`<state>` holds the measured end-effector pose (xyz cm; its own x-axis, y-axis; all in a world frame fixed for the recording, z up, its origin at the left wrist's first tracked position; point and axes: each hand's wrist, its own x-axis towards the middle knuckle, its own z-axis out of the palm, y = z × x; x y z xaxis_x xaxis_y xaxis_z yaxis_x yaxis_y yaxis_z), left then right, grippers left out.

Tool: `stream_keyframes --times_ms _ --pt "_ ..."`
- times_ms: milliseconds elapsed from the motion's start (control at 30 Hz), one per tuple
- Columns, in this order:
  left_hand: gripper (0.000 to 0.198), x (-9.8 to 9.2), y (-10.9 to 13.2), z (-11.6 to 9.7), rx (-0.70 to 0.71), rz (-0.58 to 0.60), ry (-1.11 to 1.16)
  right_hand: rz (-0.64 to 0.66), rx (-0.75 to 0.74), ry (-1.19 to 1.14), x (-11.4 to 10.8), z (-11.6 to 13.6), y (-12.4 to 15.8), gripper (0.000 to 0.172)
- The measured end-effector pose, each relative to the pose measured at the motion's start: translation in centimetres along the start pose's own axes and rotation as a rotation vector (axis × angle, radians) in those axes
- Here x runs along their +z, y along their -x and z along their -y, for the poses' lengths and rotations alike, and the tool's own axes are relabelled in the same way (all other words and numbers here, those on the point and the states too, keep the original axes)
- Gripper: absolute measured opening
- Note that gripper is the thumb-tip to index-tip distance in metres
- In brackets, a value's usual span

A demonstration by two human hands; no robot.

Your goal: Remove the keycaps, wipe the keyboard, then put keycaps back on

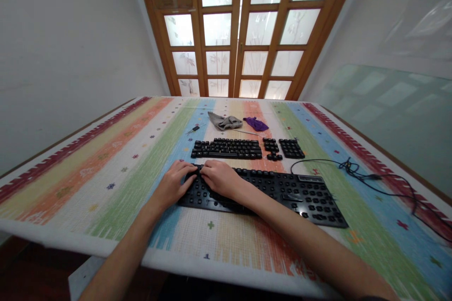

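A black keyboard (pixel 282 192) lies at a slant in front of me, most of its keycaps off and the key sockets showing; a row of caps remains along its top edge. At its upper left corner my left hand (pixel 175 179) is closed on the keyboard, thumb on the front and fingers at the back edge. Right beside it, my right hand (pixel 221 177) has its fingers curled and pressed together over the top row. Whatever is between those fingertips is hidden. My right forearm crosses over the keyboard's middle.
Loose keycaps (pixel 226 149) lie in keyboard order behind, with more blocks of keycaps (pixel 291 148) to their right. Farther back are a grey cloth (pixel 226 122), a purple cloth (pixel 256 124), a thin rod (pixel 245 132) and a small black-and-metal tool (pixel 194 129). A cable (pixel 360 174) coils right.
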<state>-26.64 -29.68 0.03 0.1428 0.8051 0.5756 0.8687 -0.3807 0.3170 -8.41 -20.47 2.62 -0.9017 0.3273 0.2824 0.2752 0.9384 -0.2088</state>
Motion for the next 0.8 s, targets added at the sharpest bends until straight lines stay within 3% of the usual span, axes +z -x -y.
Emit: stream_keyframes --times_ms 433,800 --pt "0.012 0.08 -0.04 0.20 -0.036 0.009 0.010 0.035 0.014 0.016 -0.22 -0.02 -0.11 0.016" --pt "0.015 0.14 -0.14 0.31 0.017 0.019 0.014 0.030 0.010 -0.001 -0.05 -0.23 -0.26 0.017"
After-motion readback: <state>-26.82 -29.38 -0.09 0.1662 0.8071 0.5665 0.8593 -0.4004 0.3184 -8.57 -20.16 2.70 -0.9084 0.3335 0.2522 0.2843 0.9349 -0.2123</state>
